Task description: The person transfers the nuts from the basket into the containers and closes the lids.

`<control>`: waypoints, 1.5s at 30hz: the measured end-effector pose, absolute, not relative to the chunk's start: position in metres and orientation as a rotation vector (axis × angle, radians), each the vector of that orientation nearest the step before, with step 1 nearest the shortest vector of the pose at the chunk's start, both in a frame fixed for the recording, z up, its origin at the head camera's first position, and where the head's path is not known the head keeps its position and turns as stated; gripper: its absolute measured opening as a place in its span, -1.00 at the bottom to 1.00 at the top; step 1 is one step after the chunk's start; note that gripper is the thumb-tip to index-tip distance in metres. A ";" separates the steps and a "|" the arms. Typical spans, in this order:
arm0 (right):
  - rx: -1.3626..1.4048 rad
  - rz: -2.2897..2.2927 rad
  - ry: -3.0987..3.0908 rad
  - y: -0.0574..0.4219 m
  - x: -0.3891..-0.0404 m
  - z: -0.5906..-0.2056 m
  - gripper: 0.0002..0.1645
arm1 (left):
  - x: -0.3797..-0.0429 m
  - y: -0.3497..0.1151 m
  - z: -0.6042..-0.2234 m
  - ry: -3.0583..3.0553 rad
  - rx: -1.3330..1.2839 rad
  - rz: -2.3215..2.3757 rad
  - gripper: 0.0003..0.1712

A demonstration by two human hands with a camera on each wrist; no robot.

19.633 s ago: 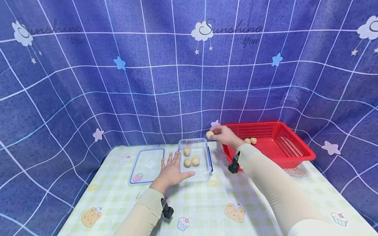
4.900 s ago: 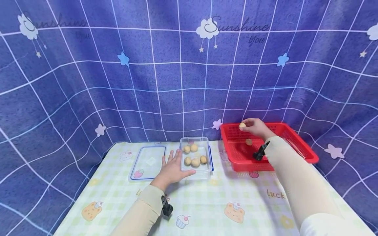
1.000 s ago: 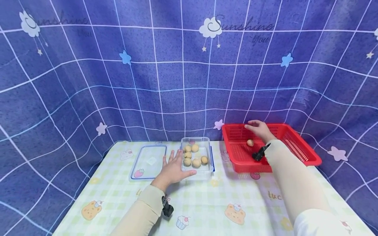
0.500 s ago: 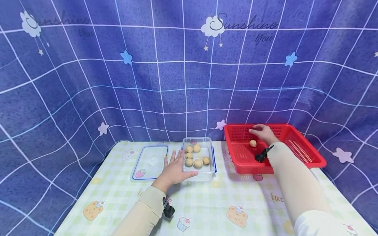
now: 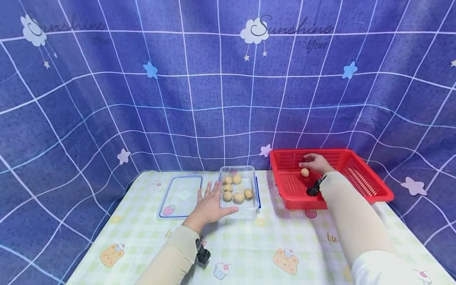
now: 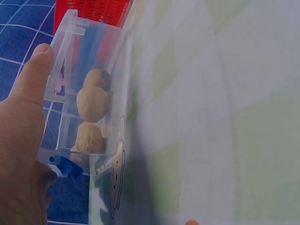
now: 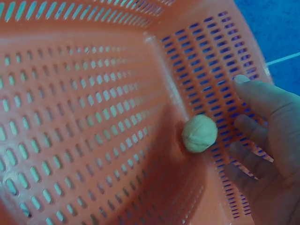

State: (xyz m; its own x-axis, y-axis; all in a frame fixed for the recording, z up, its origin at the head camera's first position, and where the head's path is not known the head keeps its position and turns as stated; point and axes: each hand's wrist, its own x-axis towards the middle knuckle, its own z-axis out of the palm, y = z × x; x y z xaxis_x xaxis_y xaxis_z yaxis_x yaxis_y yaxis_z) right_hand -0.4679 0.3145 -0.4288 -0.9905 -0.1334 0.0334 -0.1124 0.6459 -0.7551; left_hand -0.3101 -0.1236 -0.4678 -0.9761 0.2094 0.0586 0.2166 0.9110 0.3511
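Observation:
A single walnut (image 5: 304, 172) lies on the floor of the red plastic basket (image 5: 370, 198). My right hand (image 5: 316, 164) is inside the basket just above it; in the right wrist view, the loosely bent fingers and thumb of this hand (image 7: 276, 136) stand beside the walnut (image 7: 199, 133) without touching it. To the left, a clear plastic box (image 5: 246, 211) contains several walnuts (image 5: 238, 197). My left hand (image 5: 210, 208) spreads over the box's left and near edges, thumb along the near rim. The left wrist view shows the thumb (image 6: 33, 79) against the box wall.
A clear lid (image 5: 181, 198) with a blue seal lies left of the box. A blue clip (image 5: 258, 194) hangs on the box's right side. Behind the table with its checked cloth (image 5: 256, 253) hangs a blue curtain (image 5: 199, 99).
Over the earlier frames, walnuts have gone from basket to box, pinched one at a time by my right hand. In the last second that hand has lowered towards the remaining walnut. My left hand stays put.

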 end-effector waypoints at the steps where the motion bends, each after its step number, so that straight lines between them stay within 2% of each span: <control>1: -0.221 -1.288 2.825 0.315 -0.469 -0.431 -0.24 | -0.310 -0.124 -0.468 -3.049 -0.341 -0.571 0.37; 15: -0.344 -1.233 2.705 0.322 -0.468 -0.446 -0.36 | -0.306 -0.123 -0.473 -3.049 -0.334 -0.584 0.37; 22: -0.269 -1.134 2.767 0.323 -0.471 -0.449 -0.46 | -0.306 -0.121 -0.472 -3.046 -0.337 -0.575 0.37; 32: -0.208 -1.067 2.753 0.325 -0.477 -0.446 -0.46 | -0.308 -0.121 -0.470 -3.054 -0.338 -0.562 0.38; 45: -0.312 -1.027 2.799 0.322 -0.482 -0.432 -0.49 | -0.311 -0.123 -0.466 -3.058 -0.330 -0.526 0.41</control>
State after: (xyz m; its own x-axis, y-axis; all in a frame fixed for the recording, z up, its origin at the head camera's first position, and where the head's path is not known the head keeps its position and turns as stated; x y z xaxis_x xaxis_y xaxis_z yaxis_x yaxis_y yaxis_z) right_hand -0.4821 0.3218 -0.4318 -0.9682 -0.2423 -0.0626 -0.1443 0.7448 -0.6514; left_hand -0.3106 -0.1231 -0.4662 -0.9774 0.2037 0.0563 0.2108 0.9209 0.3279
